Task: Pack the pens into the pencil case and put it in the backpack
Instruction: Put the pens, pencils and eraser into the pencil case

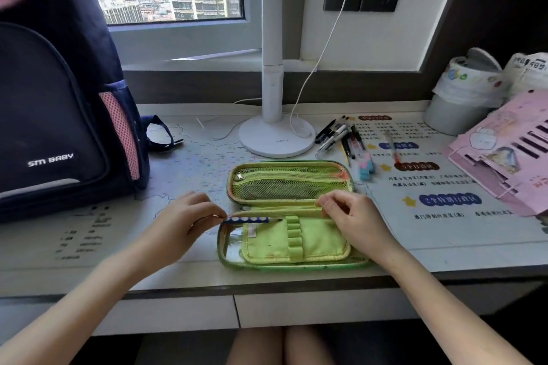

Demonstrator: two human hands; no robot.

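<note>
A green pencil case (293,241) lies open on the desk in front of me, mesh lid away from me, elastic loops on its inner flap. My left hand (181,222) pinches a blue pencil with white dots (252,219) by its end, the tip pointing right toward the loops. My right hand (353,216) pinches the upper edge of the case's inner flap near the loops. A pile of several pens (341,135) lies behind the case to the right. The dark navy backpack (59,115) stands upright at the left.
A white desk lamp (274,133) stands behind the case, its cable running to a wall socket. Blue erasers (365,169) lie beside the pens. Pink folders (510,151) and a white bin (456,98) occupy the right side. The desk edge runs just below the case.
</note>
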